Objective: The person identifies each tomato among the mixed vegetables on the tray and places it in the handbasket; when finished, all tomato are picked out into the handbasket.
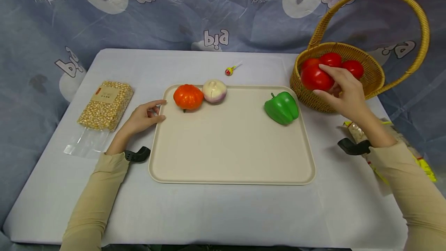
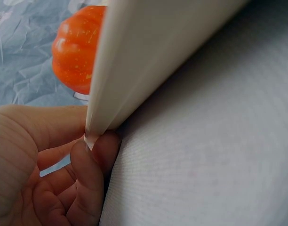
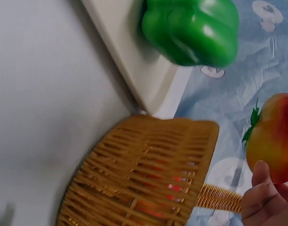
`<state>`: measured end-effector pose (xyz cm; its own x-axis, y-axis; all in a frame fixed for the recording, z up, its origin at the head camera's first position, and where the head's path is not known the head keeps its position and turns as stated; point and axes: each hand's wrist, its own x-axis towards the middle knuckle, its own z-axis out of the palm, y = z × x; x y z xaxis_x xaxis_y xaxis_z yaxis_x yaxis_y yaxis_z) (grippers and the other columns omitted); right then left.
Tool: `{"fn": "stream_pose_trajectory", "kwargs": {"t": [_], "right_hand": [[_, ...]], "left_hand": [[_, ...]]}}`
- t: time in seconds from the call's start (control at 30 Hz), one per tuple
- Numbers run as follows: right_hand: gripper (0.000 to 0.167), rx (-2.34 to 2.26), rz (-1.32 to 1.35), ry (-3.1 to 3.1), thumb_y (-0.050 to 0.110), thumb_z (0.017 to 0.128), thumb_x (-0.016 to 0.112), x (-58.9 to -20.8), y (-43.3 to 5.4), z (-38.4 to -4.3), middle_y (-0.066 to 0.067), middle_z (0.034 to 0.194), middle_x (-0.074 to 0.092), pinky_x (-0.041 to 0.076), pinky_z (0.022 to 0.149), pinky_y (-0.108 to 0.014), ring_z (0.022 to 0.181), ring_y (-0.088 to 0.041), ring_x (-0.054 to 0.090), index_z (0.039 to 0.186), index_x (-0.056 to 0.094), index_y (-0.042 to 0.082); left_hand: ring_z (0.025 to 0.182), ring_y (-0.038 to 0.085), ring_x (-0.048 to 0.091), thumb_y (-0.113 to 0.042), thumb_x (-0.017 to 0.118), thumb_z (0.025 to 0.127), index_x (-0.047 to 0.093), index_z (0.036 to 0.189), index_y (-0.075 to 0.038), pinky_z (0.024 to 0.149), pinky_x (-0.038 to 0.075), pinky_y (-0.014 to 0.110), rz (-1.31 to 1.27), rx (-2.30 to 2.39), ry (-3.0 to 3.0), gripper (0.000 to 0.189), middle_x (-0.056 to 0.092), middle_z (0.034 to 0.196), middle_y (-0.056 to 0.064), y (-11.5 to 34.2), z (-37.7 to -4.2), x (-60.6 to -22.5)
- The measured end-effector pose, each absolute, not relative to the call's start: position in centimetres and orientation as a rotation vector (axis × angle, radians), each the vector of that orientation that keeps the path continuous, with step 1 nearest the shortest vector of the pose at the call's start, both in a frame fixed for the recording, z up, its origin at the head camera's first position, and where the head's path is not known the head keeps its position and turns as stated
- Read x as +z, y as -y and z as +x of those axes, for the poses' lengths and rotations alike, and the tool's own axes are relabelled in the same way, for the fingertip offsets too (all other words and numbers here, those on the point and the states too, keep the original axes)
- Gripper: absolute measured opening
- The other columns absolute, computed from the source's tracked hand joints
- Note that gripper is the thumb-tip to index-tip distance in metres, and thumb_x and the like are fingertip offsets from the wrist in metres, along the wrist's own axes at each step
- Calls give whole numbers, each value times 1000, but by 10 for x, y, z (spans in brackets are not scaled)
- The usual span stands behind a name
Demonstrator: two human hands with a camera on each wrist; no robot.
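Note:
My right hand [image 1: 348,92] holds a red tomato [image 1: 316,78] over the near left rim of the wicker basket [image 1: 310,98]. In the right wrist view the tomato [image 3: 271,136] shows a yellowish side and a green leafy top. More tomatoes [image 1: 353,69] lie inside the basket. At the left, my left hand [image 1: 142,117] pinches the rim of the beige tray [image 1: 230,146] between thumb and fingers. Near that hand on the tray sit an orange pumpkin [image 1: 188,97] and a purple-white onion [image 1: 214,91]. A green bell pepper [image 1: 282,107] lies at the tray's right side.
A clear bag of corn kernels [image 1: 106,105] lies at the left of the white table [image 1: 209,212]. Behind the tray is a small lollipop [image 1: 229,71]. Another bag [image 1: 421,162], partly yellow, lies under the right forearm. The basket's tall handle [image 1: 423,30] arches up at the right.

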<state>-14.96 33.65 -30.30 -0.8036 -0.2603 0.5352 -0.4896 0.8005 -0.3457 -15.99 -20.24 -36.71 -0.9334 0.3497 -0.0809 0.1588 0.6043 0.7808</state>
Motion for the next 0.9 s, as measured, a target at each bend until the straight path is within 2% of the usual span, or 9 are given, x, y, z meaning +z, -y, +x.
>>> {"fn": "stream_pose_trajectory", "kwargs": {"t": [0.1,0.27,0.5,0.6,0.8,0.9], "right_hand": [[69,650,496,2547,7,74,77,-304,-343,-152,-18,119,59,32,70,-5,74,9,37,136,50,19],[66,641,377,2593,12,77,76,-305,-353,-157,-16,98,59,30,68,-5,72,12,35,137,49,22],[62,650,264,2710,22,82,72,-311,-366,-169,-19,99,58,31,69,-29,71,7,35,139,46,24],[61,645,237,2772,25,84,70,-317,-370,-177,-22,99,58,31,70,-35,70,-1,38,140,45,22],[61,673,185,2899,31,87,65,-324,-373,-187,-28,109,55,32,74,-43,84,-32,43,142,41,17],[61,668,168,2929,32,88,64,-326,-373,-191,-29,113,54,32,76,-46,87,-37,44,142,41,16]], "left_hand": [[58,3,41,-3,60,87,47,131,8,56,35,18,421,1230,-2608,47,53,91,19,204,-162,-370],[58,3,42,-6,62,87,48,133,4,56,35,19,416,1232,-2611,49,53,92,17,210,-171,-386],[56,1,43,-9,64,87,50,132,-1,55,36,19,440,1255,-2617,49,54,91,15,218,-180,-402],[56,1,43,-9,64,86,50,132,-1,55,36,19,442,1257,-2619,49,54,91,16,219,-179,-403],[56,0,42,-7,63,87,49,133,1,55,36,18,427,1237,-2623,49,54,92,16,216,-177,-398],[56,1,42,-3,62,87,48,132,6,55,35,18,431,1241,-2622,48,54,91,18,211,-171,-388]]}}
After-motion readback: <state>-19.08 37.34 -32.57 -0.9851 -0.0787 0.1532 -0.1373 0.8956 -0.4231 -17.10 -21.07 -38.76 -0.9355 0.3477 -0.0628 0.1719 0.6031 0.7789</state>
